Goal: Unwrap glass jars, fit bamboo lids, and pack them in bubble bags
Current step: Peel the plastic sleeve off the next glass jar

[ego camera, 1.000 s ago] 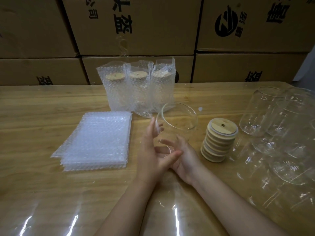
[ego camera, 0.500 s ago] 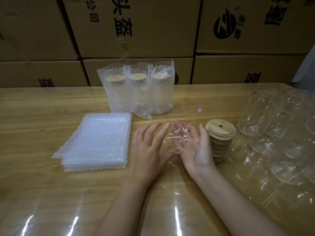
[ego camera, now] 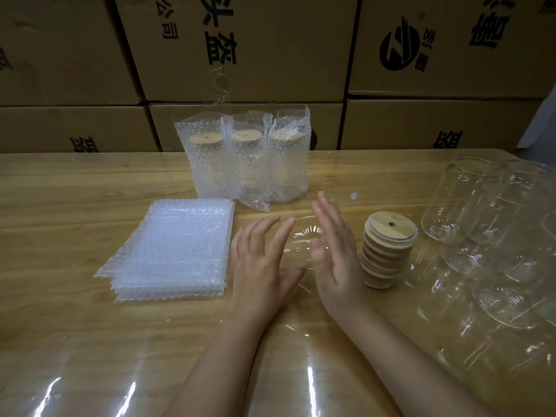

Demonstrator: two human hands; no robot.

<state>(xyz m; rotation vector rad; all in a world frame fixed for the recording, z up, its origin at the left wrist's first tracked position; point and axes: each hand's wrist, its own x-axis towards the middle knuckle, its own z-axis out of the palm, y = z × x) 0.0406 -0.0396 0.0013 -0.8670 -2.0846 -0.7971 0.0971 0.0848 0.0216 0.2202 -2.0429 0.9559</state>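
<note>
A clear glass jar (ego camera: 301, 239) sits on the table between my two hands; its outline is faint and only its glints show. My left hand (ego camera: 261, 266) lies against its left side with the fingers straight and spread. My right hand (ego camera: 337, 254) stands on edge against its right side, fingers straight. Just right of that hand is a stack of bamboo lids (ego camera: 388, 251), each with a small hole. A flat pile of bubble bags (ego camera: 174, 251) lies to the left. Three lidded jars in bubble bags (ego camera: 246, 164) stand at the back.
Several bare glass jars (ego camera: 481, 221) lie in a heap at the right side of the wooden table (ego camera: 60, 206), which has a glossy clear cover. Stacked cardboard boxes (ego camera: 270, 55) form a wall right behind the table.
The jar was tilted with its mouth towards me a second ago; it has come down onto the table. Both hands have flattened against its sides, the right one turning onto its edge.
</note>
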